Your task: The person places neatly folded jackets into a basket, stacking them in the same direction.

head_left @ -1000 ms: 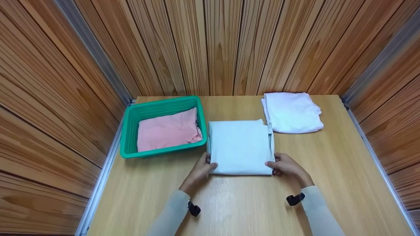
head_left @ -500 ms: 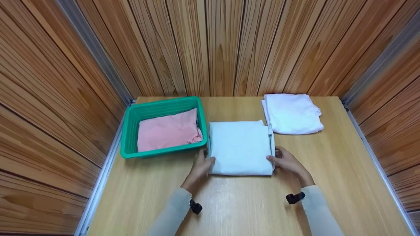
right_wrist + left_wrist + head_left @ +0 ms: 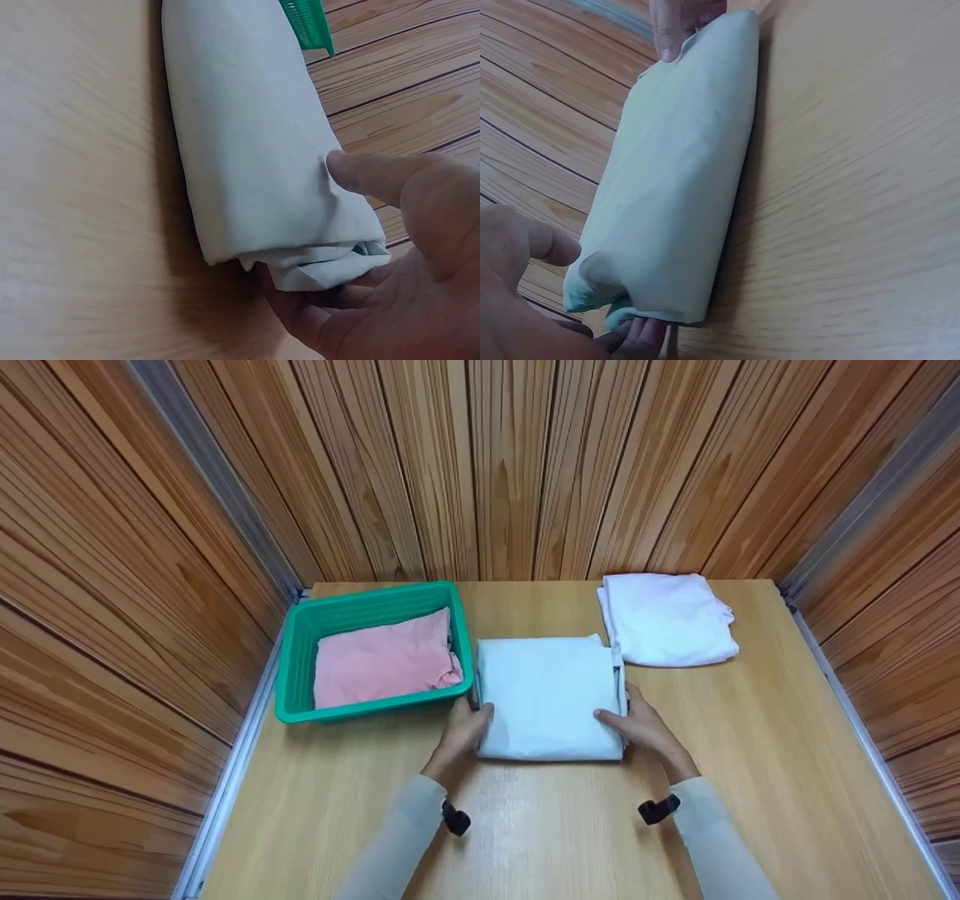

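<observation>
Folded pale blue cloth (image 3: 550, 697) is gripped at both sides on the worktop (image 3: 540, 832), about midway between the left and right edges and short of the back edge. Its left side is taken by the left hand (image 3: 465, 731): the thumb is set against the upper layer and the fingers are tucked beneath, parted only by the thickness of the bundle. The right side is taken in the same way by the right hand (image 3: 649, 727), with a shallow dent pressed into the top by the thumb and the loose layers backed by the fingers below. Whether the sides are raised off the worktop cannot be told.

The bundle is judged soft, light, not fragile and hardly slippery, though thick enough to sag at the middle. The right side is seen to be made of stacked, open folds, so all layers are best pinched together there; with too few caught, the fold could be loosened.

Near the back left corner of the worktop, a green plastic basket (image 3: 367, 708) is placed, with a folded pink cloth (image 3: 386, 660) laid inside. By the back right corner, a folded white cloth (image 3: 667, 619) is set down, close against the pale blue one; whether they are touching cannot be made out.
</observation>
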`<move>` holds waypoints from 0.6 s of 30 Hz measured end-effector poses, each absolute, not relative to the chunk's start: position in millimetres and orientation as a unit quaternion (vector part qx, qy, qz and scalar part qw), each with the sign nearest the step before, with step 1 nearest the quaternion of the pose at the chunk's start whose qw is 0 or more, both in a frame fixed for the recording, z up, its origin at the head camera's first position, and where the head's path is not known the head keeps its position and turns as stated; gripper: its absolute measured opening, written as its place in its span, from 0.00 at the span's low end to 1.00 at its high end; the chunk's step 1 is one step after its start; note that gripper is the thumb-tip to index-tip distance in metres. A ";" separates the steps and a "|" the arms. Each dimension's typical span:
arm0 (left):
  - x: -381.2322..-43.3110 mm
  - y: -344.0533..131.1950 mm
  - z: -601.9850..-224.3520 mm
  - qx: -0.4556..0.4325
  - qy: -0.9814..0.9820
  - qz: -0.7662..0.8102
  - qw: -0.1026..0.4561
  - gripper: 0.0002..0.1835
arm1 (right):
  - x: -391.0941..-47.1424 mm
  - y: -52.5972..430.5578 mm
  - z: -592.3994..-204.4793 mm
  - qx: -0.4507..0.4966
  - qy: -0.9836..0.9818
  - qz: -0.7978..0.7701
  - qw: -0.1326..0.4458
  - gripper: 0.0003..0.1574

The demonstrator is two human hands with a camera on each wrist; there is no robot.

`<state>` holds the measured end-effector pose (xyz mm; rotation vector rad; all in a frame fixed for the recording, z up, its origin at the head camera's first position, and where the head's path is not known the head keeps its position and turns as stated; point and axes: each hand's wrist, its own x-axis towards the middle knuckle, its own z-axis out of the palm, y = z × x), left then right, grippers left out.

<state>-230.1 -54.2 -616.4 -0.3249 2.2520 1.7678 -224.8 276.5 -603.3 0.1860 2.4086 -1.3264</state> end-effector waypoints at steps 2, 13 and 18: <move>-230.5 -54.1 -617.6 -0.125 0.763 0.619 0.135 0.40 | -225.7 274.9 -603.1 0.071 0.854 -0.477 0.192 0.65; -233.6 -47.4 -622.6 -0.147 0.747 0.624 0.174 0.46 | -226.6 273.7 -607.7 0.025 0.824 -0.532 0.195 0.67; -233.6 -43.3 -625.5 -0.125 0.731 0.648 0.172 0.44 | -220.4 276.6 -617.3 0.014 0.814 -0.552 0.180 0.68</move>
